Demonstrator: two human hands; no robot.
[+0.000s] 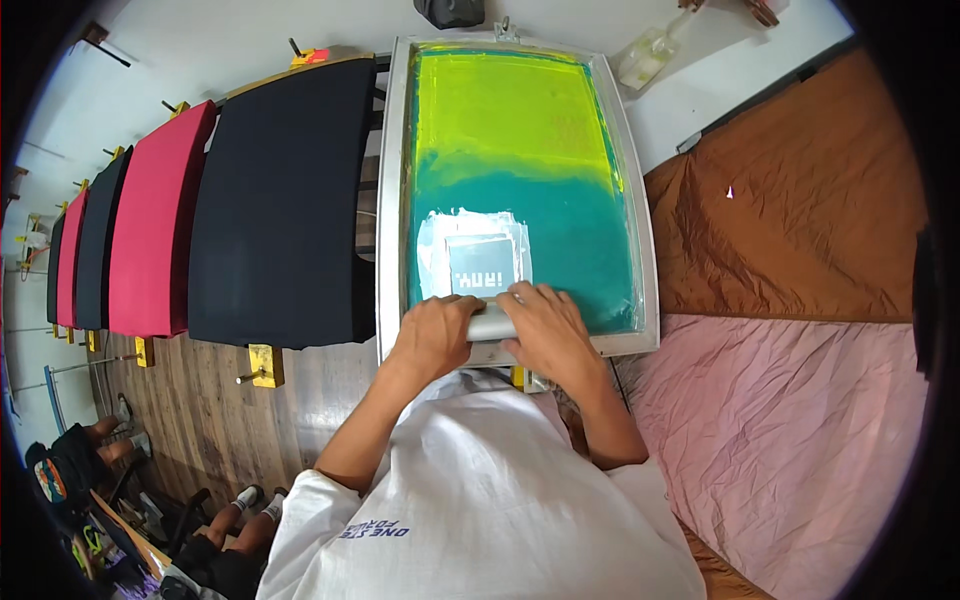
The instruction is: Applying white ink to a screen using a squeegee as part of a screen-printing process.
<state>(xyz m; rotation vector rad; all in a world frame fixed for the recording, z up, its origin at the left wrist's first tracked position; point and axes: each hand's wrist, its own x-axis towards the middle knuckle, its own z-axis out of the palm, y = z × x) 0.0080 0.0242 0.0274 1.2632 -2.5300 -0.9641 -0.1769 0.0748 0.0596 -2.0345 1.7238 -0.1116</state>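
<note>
A metal-framed printing screen (392, 200) lies flat in front of me, its mesh yellow-green at the far end and teal near me. A pale square stencil patch (478, 250) with white ink around it sits in the teal part. Both hands grip a grey squeegee (492, 322) at the near end of the screen, just below the patch. My left hand (432, 335) wraps its left half and my right hand (545, 330) covers its right half, fingers over the top. My white shirt hides what lies under the frame's near edge.
To the left runs a row of print boards covered in dark navy (285, 200) and red (155, 225) cloth, with yellow clamps (262, 365) at their ends. Brown cloth (800, 200) and pink cloth (790, 430) lie at right. People sit low at the lower left (80, 460).
</note>
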